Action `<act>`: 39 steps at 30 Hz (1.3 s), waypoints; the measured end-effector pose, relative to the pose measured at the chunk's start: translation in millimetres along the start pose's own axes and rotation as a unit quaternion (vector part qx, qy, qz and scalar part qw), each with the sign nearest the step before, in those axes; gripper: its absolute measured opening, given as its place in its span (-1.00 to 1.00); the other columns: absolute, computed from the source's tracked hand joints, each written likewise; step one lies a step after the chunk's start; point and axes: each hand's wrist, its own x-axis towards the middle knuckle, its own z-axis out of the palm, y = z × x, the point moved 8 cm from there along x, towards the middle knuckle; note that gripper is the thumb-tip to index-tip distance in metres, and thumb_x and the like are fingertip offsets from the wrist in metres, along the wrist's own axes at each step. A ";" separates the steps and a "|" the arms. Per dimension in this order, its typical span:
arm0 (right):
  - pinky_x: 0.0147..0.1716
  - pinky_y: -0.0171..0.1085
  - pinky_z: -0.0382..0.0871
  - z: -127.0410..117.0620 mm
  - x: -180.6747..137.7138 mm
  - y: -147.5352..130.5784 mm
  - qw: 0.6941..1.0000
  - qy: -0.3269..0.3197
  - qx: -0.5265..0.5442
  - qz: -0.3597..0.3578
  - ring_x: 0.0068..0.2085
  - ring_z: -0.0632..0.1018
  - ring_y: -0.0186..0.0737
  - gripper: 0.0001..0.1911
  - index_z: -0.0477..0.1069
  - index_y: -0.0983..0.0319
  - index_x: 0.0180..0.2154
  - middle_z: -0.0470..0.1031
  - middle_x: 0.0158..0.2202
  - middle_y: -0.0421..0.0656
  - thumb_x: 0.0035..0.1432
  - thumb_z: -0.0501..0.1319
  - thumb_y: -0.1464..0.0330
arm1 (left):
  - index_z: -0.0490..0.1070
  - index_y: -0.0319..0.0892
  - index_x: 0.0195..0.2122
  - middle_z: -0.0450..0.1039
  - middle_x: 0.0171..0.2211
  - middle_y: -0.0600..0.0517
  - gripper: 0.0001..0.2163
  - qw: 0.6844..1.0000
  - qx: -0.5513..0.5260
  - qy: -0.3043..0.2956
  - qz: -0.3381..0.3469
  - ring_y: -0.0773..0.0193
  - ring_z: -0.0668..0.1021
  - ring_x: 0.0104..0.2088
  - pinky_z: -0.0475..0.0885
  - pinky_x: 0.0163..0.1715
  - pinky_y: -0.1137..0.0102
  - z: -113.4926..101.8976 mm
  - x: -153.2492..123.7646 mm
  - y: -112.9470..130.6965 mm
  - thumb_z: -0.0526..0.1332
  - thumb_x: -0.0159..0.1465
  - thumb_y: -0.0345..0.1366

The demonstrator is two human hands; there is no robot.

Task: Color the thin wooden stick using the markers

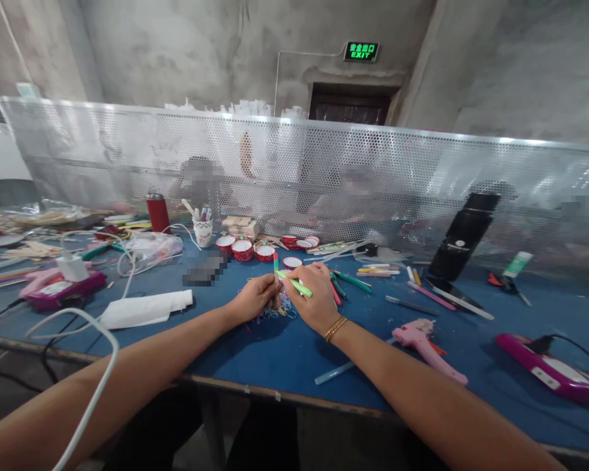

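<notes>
My left hand point(252, 299) pinches a small stick point(276, 260) that stands upright, with red and green bands of colour on its upper part. A light green marker pen point(303, 288) is gripped in my right hand point(318, 302), its front end against or very close to the stick. The exact contact is too small to make out. Under my hands lies a loose heap of thin coloured loops point(283, 311), partly hidden. Just beyond them are round red-rimmed white pieces point(243, 248). Green-handled pliers point(353, 281) lie right of my right hand.
A pink glue gun point(425, 347) and purple power strip point(550, 369) lie at right; another purple strip point(66, 292) is at left. White cable point(108, 366) crosses my left arm. Farther back stand a red bottle point(158, 213), pen cup point(203, 233) and black tumbler point(464, 239) before a perforated screen point(275, 150).
</notes>
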 end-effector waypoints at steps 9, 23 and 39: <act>0.01 -0.14 0.08 0.2 -0.2 -2.4 1.000 -0.002 0.002 -0.002 -0.26 0.46 -0.23 -0.87 0.36 0.14 -0.33 0.51 -0.39 -0.25 0.29 0.14 0.28 | 0.30 -0.18 -0.39 0.41 -0.56 0.09 -0.62 1.000 0.001 -0.004 0.002 0.36 0.39 -0.58 0.30 -0.53 0.46 0.8 0.1 -0.9 0.03 0.32 0.06; 0.00 -0.16 0.09 0.1 0.1 0.0 1.000 0.004 -0.001 0.004 -0.26 0.45 -0.24 -0.88 0.37 0.15 -0.34 0.50 -0.39 -0.25 0.27 0.14 0.30 | 0.29 -0.18 -0.39 0.42 -0.55 0.09 -0.63 1.000 0.004 -0.006 -0.008 0.39 0.35 -0.60 0.23 -0.59 0.48 0.7 -0.5 -4.8 0.03 0.33 0.04; 0.00 -0.16 0.08 -0.7 0.4 -0.7 1.000 0.002 -0.004 0.000 -0.27 0.45 -0.24 -0.87 0.36 0.15 -0.36 0.50 -0.40 -0.25 0.27 0.14 0.32 | 0.30 -0.19 -0.39 0.42 -0.54 0.08 -0.60 1.000 0.006 -0.001 0.000 0.39 0.37 -0.59 0.24 -0.58 0.48 -0.6 -0.2 -4.3 0.03 0.32 0.07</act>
